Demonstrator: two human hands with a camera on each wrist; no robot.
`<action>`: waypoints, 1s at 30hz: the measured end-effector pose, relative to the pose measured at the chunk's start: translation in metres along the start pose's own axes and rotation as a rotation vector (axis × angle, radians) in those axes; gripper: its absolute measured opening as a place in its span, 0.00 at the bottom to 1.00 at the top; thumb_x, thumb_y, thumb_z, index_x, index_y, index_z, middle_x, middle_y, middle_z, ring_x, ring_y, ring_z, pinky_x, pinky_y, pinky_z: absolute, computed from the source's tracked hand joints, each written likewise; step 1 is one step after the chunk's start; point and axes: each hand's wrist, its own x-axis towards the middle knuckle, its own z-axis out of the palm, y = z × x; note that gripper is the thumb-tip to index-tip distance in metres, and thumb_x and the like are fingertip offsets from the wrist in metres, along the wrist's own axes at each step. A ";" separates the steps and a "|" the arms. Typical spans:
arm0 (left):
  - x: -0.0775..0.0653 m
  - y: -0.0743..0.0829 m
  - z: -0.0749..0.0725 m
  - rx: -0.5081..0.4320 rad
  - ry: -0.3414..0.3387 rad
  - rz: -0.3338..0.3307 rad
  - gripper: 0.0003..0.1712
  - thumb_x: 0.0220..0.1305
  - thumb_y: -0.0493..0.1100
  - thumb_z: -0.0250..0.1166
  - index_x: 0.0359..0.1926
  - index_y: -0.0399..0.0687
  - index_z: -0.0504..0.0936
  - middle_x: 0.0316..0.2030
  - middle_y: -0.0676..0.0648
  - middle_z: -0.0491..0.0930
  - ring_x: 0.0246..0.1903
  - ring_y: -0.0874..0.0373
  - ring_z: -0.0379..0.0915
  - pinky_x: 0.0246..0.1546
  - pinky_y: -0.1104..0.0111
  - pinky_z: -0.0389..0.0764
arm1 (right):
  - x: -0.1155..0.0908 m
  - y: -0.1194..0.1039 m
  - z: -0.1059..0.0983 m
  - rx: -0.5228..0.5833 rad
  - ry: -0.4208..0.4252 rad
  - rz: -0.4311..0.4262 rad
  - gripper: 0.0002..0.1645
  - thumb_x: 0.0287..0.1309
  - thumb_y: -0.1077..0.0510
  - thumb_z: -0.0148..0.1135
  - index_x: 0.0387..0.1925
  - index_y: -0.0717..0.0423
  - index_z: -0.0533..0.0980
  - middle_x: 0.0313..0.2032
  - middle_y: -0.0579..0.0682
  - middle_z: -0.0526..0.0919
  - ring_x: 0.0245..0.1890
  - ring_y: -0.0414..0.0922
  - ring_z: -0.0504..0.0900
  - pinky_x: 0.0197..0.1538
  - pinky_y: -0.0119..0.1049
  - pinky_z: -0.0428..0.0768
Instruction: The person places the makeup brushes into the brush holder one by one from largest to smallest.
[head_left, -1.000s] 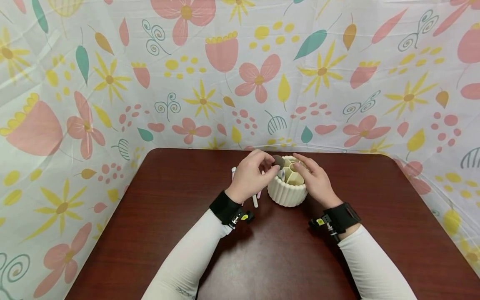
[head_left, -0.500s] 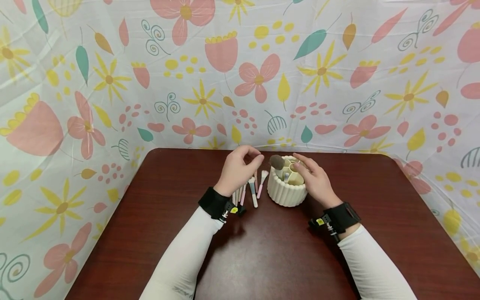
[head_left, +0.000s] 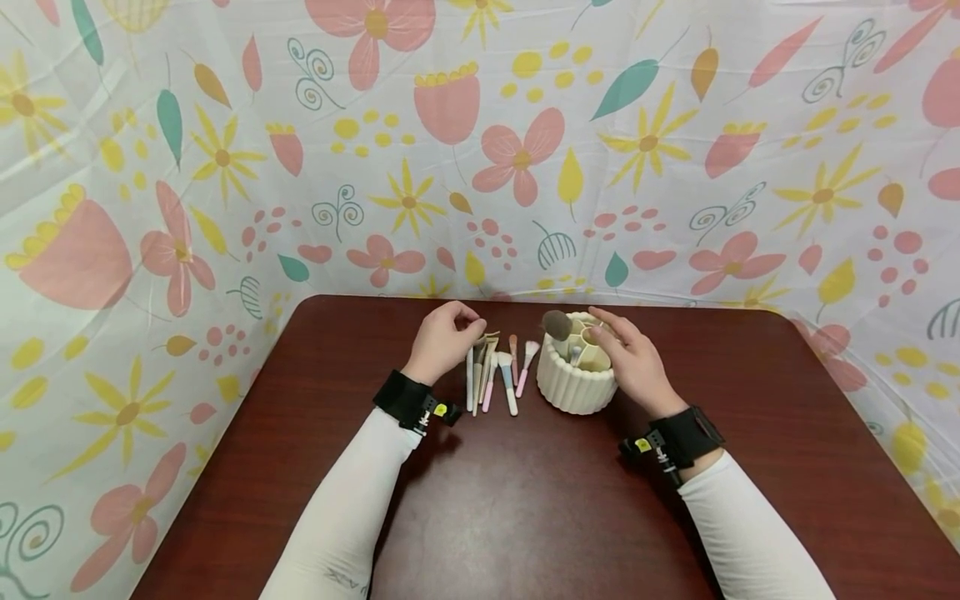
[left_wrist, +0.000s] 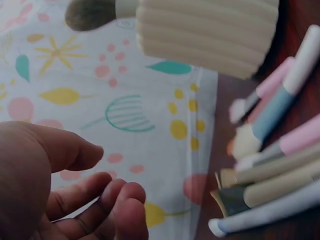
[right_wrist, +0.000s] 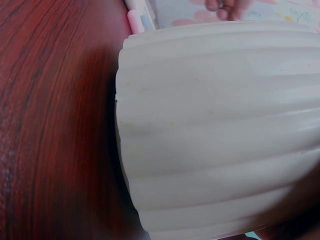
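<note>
A cream, ribbed makeup brush holder (head_left: pixel 576 392) with inner compartments stands upright on the table. From its left compartment rises a large fluffy makeup brush (head_left: pixel 557 325); a smaller pale tip shows nearby. My right hand (head_left: pixel 639 362) holds the holder at its right side, thumb over the rim and index finger along the far edge. In the head view my left hand (head_left: pixel 441 343) hovers left of several makeup brushes. Its thumb and loosely bent fingers are apart with nothing between them in the left wrist view. A white-handled brush (left_wrist: pixel 280 112) and a pink-handled brush (head_left: pixel 524 372) lie among the others.
The dark red-brown wooden table (head_left: pixel 495 517) extends to a floral cloth (head_left: pixel 517 225) hanging behind it. The loose brushes lie in a close row left of the holder, handles toward the person.
My left hand has withdrawn leftward from the large brush, which now stands in the holder without being held. The row of brushes is uncovered. My right hand stays at the holder.
</note>
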 end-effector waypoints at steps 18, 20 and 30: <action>0.019 -0.085 0.023 0.111 -0.137 -0.172 0.19 0.78 0.59 0.70 0.52 0.49 0.86 0.34 0.50 0.88 0.28 0.55 0.85 0.30 0.56 0.82 | -0.002 -0.001 -0.001 -0.004 -0.002 0.019 0.35 0.87 0.37 0.54 0.84 0.47 0.70 0.69 0.60 0.79 0.72 0.62 0.77 0.72 0.66 0.71; 0.017 -0.089 0.027 0.109 -0.157 -0.185 0.17 0.77 0.57 0.72 0.51 0.49 0.86 0.32 0.50 0.87 0.27 0.55 0.84 0.28 0.57 0.81 | -0.002 -0.001 0.000 -0.005 -0.007 0.021 0.35 0.87 0.37 0.54 0.84 0.47 0.70 0.70 0.60 0.78 0.73 0.61 0.77 0.72 0.66 0.71; 0.004 -0.050 0.020 0.160 -0.183 -0.217 0.11 0.76 0.49 0.73 0.41 0.47 0.84 0.24 0.51 0.84 0.23 0.56 0.82 0.24 0.65 0.70 | -0.001 -0.003 0.000 -0.006 -0.001 0.007 0.34 0.87 0.38 0.54 0.83 0.46 0.71 0.69 0.60 0.79 0.73 0.61 0.76 0.71 0.65 0.71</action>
